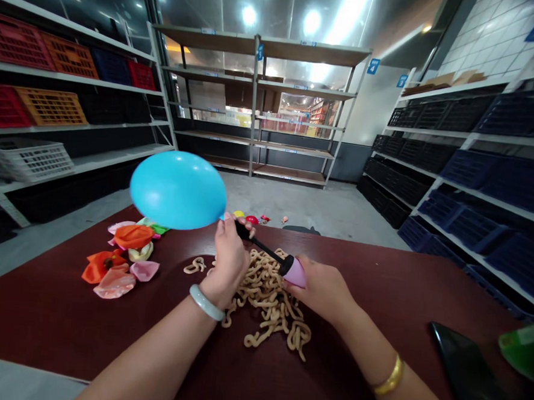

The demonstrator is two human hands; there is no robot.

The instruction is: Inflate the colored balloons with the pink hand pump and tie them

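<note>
My left hand (229, 259) is closed around the neck of an inflated blue balloon (178, 190), pinching it onto the black nozzle of a hand pump. The balloon floats up and to the left of that hand. My right hand (322, 290) is wrapped round the pink body of the pump (292, 270), just right of the left hand. Both hands hover above a heap of beige clips (272, 303) on the dark red table (60, 320).
Several limp balloons (119, 262), orange, pink and green, lie at the table's left. Small balloons (251, 218) sit at the far edge. A black phone (467, 372) and a green item (527, 349) lie at the right. Shelving with crates lines both sides.
</note>
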